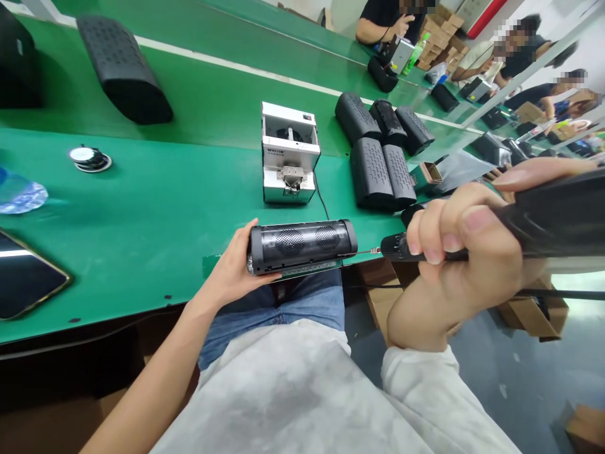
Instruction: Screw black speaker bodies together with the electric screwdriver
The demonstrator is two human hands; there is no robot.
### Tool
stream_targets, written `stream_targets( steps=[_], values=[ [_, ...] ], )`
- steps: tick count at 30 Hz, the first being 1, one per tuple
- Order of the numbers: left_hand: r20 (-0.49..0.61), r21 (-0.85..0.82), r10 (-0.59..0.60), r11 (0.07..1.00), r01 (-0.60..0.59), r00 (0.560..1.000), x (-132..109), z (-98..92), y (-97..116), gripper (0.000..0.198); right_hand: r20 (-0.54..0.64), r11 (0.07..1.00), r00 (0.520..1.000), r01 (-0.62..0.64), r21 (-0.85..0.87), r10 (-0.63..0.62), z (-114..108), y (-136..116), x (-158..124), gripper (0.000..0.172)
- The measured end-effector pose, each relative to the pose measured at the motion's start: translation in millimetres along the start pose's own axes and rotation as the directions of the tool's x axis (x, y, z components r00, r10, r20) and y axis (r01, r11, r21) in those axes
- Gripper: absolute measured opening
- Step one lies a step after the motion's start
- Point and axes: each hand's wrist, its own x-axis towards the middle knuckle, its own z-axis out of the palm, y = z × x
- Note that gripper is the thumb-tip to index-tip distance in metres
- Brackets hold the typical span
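Black housing: At the center of the frame, the black housing (305,243) lies lengthwise at the near edge of the green table (165,189), two perforated round grilles facing up.
Left hand: The worker's left hand (239,265) clasps the housing's left end, digits on its far and near sides.
Right hand: At right of frame, the right hand (472,236) is closed around a black screwdriver (397,247).
Driver's shaft: It points left to the housing's lower right corner; whether the tip touches cannot be told.
White machine: Just beyond the housing stands a white machine (292,154) with a metal fitting in front.
Black cases: Five dark cases (373,170) cluster right of the machine; another case (123,66) lies at upper left.
Left side: A small round part (87,156) with a white top sits above a dark slab (28,277) edged in gold.
Co-workers: At upper right, other people (387,28) sit along the table near cardboard boxes (437,34).
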Motion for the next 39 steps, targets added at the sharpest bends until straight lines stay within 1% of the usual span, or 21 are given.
stream_targets(
  steps=[2,3,4,7,10,13,16,17,19,21,22,27,29,30,32,33,34,36,37,39],
  values=[
    [0.000,-0.002,-0.001,1.000,0.001,1.000,0,0.3,0,0.119,-0.031,0.988,0.998,0.054,0.147,-0.050,2,9,-5,0.028],
    [-0.001,-0.005,-0.004,1.000,0.004,1.000,0,0.2,0,0.120,-0.014,0.978,0.997,0.074,0.193,-0.073,2,16,-8,0.027],
    [-0.002,-0.009,-0.009,1.000,0.009,1.000,0,-0.1,1,0.120,0.028,0.974,0.995,0.083,0.211,-0.091,1,25,-11,0.026],
    [0.007,-0.020,-0.023,1.000,0.023,1.000,-2,-2.3,5,0.120,0.158,0.965,0.983,0.050,0.259,-0.093,-1,53,-18,0.029],
    [0.027,-0.031,-0.023,0.999,0.024,0.999,-3,-4.6,8,0.122,0.196,0.958,0.979,0.002,0.286,-0.061,-1,69,-24,0.029],
    [0.033,-0.053,-0.027,0.998,0.029,0.999,-4,-5.9,10,0.125,0.146,0.953,0.989,-0.018,0.303,-0.028,1,71,-30,0.032],
    [0.037,-0.063,-0.053,0.997,0.055,0.998,-5,-6.5,11,0.124,0.107,0.949,0.993,-0.075,0.307,0.044,0,68,-34,0.028],
    [0.039,-0.060,-0.062,0.996,0.064,0.997,-5,-6.6,11,0.123,0.116,0.945,0.992,-0.084,0.317,0.049,0,68,-35,0.025],
    [0.041,-0.048,-0.074,0.996,0.076,0.996,-6,-6.6,10,0.120,0.180,0.935,0.983,-0.082,0.346,0.020,-3,72,-35,0.020],
    [0.036,-0.035,-0.073,0.997,0.074,0.997,-7,-6.3,7,0.116,0.246,0.928,0.969,-0.071,0.367,-0.024,-6,77,-33,0.019],
    [0.030,-0.029,-0.069,0.997,0.070,0.997,-7,-5.9,5,0.114,0.260,0.927,0.965,-0.068,0.369,-0.033,-7,80,-33,0.019],
    [0.003,-0.002,-0.042,0.999,0.042,0.999,-6,-2.2,-5,0.110,0.235,0.933,0.971,-0.035,0.359,-0.054,-7,87,-35,0.019],
    [0.003,-0.008,-0.036,0.999,0.036,0.999,-5,-0.3,-6,0.109,0.270,0.937,0.962,-0.047,0.346,-0.051,-10,84,-35,0.018],
    [0.003,-0.017,-0.032,0.999,0.032,0.999,-5,0.5,-6,0.109,0.307,0.939,0.951,-0.066,0.336,-0.043,-12,79,-32,0.017],
    [0.006,-0.036,-0.024,0.999,0.024,1.000,-4,1.6,-5,0.108,0.350,0.943,0.937,-0.093,0.320,-0.027,-15,65,-22,0.017],
    [0.009,-0.046,-0.018,0.999,0.019,1.000,-4,1.8,-4,0.109,0.333,0.943,0.943,-0.086,0.321,-0.027,-15,56,-14,0.018],
    [0.011,-0.055,-0.013,0.998,0.013,1.000,-4,1.9,-3,0.110,0.289,0.943,0.957,-0.063,0.326,-0.036,-12,47,-4,0.021],
    [0.016,-0.069,-0.005,0.998,0.006,1.000,-3,1.5,-1,0.112,0.158,0.942,0.984,0.021,0.336,-0.078,0,34,22,0.028],
    [0.017,-0.074,-0.002,0.997,0.003,1.000,-4,1.2,0,0.113,0.090,0.939,0.990,0.070,0.337,-0.107,11,33,36,0.032],
    [0.017,-0.078,0.001,0.997,0.001,1.000,-4,0.9,0,0.115,-0.023,0.919,0.982,0.182,0.349,-0.186,39,40,63,0.035]
  ],
)
